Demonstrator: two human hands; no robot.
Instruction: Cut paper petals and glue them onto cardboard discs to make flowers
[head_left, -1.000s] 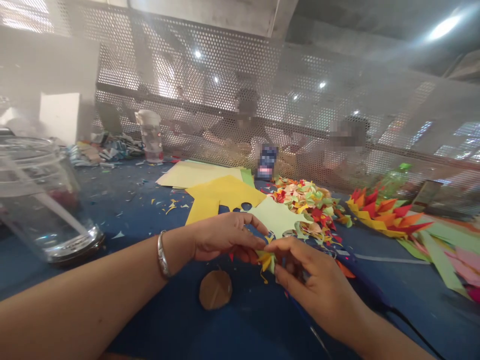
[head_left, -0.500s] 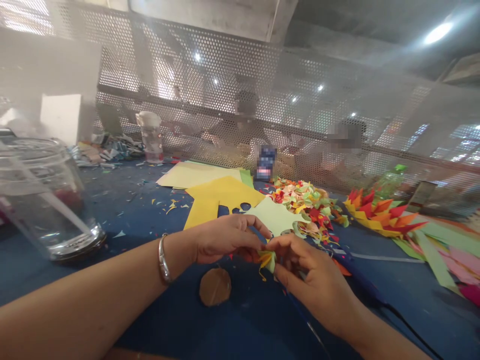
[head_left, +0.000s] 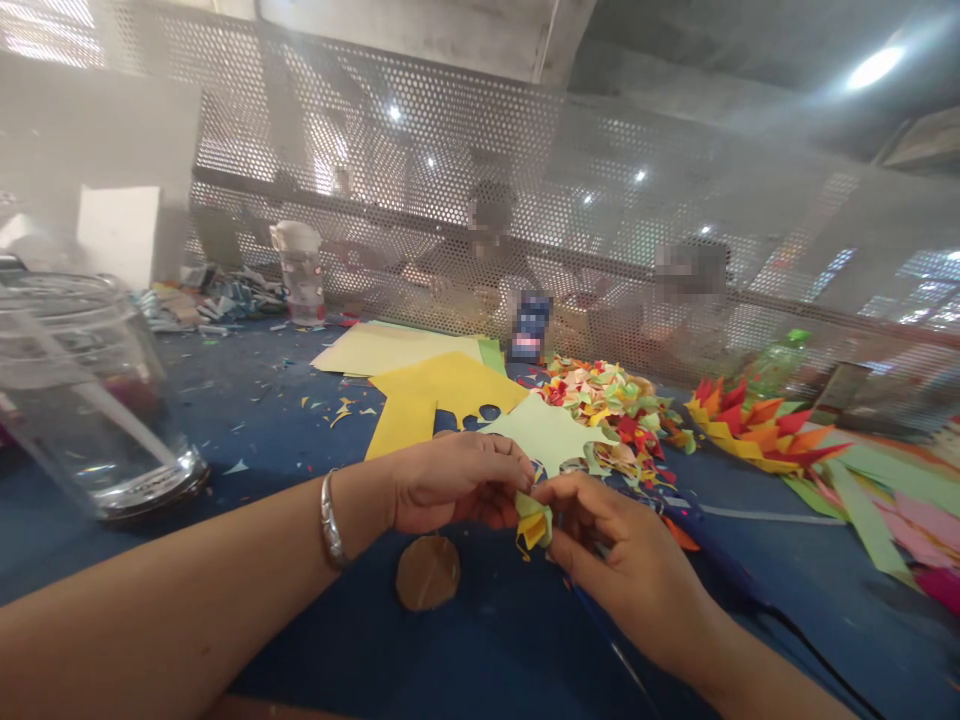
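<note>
A small paper flower (head_left: pixel 535 522), pale green outside and yellow within, is pinched between my two hands above the blue table. My left hand (head_left: pixel 469 482), with a silver bangle on its wrist, has its fingers closed at the flower's left side. From the other side, the thumb and fingers of my right hand (head_left: pixel 607 530) grip it. A thin curled yellow strip dangles below the flower. Just under my left hand lies a round brown cardboard disc (head_left: pixel 428 573). Behind my hands are a cut yellow sheet (head_left: pixel 450 385) and a pale green sheet (head_left: pixel 551 430).
Coloured paper curls (head_left: pixel 607 395) are heaped behind my right hand. A red, orange and yellow paper flower (head_left: pixel 761 425) sits further right. A glass jar (head_left: pixel 97 400) stands left; a phone (head_left: pixel 529 327) leans by the perforated screen (head_left: pixel 420 180). A black cord (head_left: pixel 810 655) runs at right.
The paper flower has turned a little between my fingers, so more of its yellow inside shows. My left fingers have shifted slightly; my right hand stays nearly in place.
</note>
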